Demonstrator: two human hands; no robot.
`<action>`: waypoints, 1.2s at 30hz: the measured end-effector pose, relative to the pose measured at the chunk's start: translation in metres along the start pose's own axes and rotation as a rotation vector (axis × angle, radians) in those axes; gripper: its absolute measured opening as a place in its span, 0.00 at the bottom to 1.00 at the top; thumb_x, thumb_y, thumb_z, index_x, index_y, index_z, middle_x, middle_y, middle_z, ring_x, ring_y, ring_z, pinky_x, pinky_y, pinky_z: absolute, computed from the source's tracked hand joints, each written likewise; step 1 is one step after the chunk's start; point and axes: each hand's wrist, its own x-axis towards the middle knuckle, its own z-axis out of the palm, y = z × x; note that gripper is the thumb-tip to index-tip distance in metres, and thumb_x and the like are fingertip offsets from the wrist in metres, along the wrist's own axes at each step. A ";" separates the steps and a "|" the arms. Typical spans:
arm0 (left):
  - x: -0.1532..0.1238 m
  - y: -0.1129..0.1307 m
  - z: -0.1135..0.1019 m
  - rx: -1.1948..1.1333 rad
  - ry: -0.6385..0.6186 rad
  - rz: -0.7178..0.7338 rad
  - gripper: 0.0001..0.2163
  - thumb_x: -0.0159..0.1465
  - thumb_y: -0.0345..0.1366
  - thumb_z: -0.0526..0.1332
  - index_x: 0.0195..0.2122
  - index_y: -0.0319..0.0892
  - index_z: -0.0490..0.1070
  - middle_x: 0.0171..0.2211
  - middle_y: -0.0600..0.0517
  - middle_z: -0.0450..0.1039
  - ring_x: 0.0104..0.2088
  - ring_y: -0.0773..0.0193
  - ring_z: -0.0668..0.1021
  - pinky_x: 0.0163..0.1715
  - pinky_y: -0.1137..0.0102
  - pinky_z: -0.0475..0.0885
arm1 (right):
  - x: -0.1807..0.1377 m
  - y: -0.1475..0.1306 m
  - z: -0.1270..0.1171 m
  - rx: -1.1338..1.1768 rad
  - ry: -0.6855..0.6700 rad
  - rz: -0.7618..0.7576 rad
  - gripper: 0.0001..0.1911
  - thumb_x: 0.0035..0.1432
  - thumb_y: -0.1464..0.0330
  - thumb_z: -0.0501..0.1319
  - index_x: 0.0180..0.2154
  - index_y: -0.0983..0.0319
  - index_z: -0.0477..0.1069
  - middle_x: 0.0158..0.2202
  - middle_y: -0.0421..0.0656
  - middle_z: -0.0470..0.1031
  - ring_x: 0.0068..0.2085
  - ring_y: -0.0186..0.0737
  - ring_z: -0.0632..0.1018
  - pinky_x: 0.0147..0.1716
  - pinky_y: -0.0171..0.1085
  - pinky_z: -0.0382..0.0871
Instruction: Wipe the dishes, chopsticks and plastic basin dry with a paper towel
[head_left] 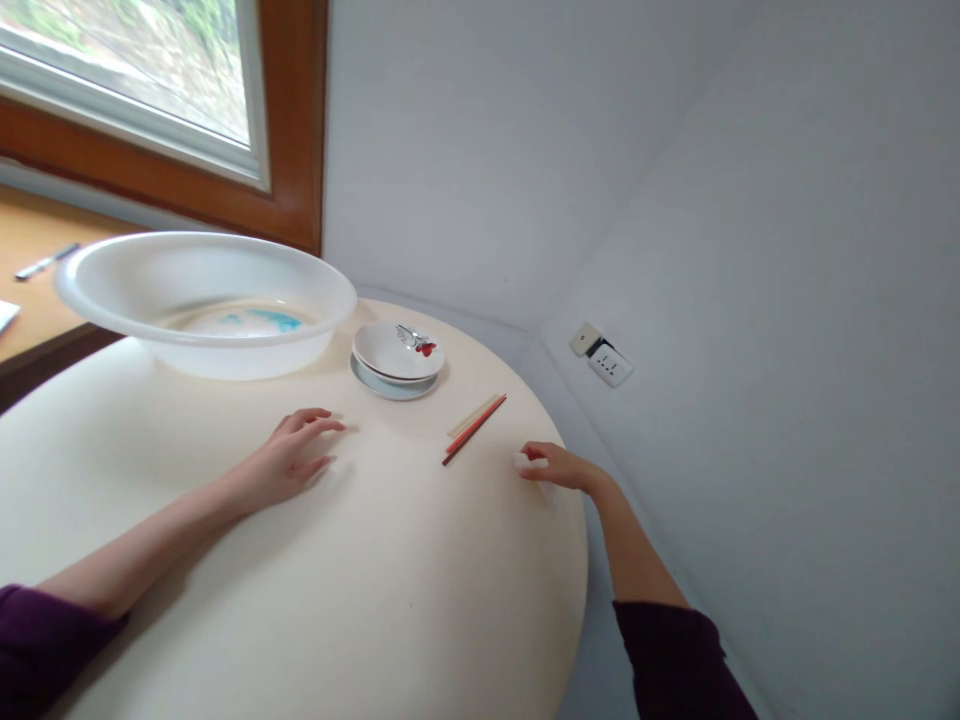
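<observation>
My left hand (296, 455) lies flat on the cream round table (315, 590) with its fingers stretched out and nothing in it. At the table's right edge my right hand (559, 467) is closed around a small white thing (523, 462), perhaps a cloth or tissue. Several chopsticks (475, 427), red and pale wood, lie on the table between my hands, nearer the right one. Behind them sits a short stack of white dishes (397, 358), the top one bearing a red and grey pattern.
A large white plastic basin (202, 300) with a little water stands at the back left of the table. Behind it are a wooden sill with a pen (45, 262) and a window. A wall socket (604, 355) is on the right wall.
</observation>
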 end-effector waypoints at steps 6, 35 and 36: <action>0.000 0.000 0.002 0.024 0.018 -0.004 0.16 0.60 0.42 0.53 0.49 0.45 0.63 0.51 0.45 0.60 0.53 0.56 0.66 0.52 0.59 0.64 | -0.002 0.003 0.005 -0.146 0.230 0.130 0.10 0.48 0.62 0.61 0.25 0.63 0.69 0.25 0.41 0.73 0.29 0.38 0.72 0.30 0.35 0.62; -0.006 0.014 -0.008 0.065 -0.045 -0.128 0.20 0.64 0.47 0.46 0.52 0.45 0.62 0.56 0.44 0.59 0.56 0.57 0.65 0.56 0.59 0.60 | -0.062 -0.027 0.093 -0.401 0.095 0.231 0.32 0.63 0.52 0.38 0.64 0.58 0.41 0.66 0.49 0.39 0.65 0.48 0.42 0.60 0.56 0.40; -0.009 0.016 -0.014 0.106 -0.091 -0.115 0.21 0.64 0.47 0.45 0.55 0.46 0.59 0.58 0.44 0.57 0.58 0.56 0.63 0.57 0.57 0.58 | -0.060 -0.028 0.090 -0.420 0.113 0.229 0.32 0.62 0.52 0.38 0.64 0.59 0.42 0.66 0.50 0.40 0.65 0.50 0.43 0.60 0.56 0.39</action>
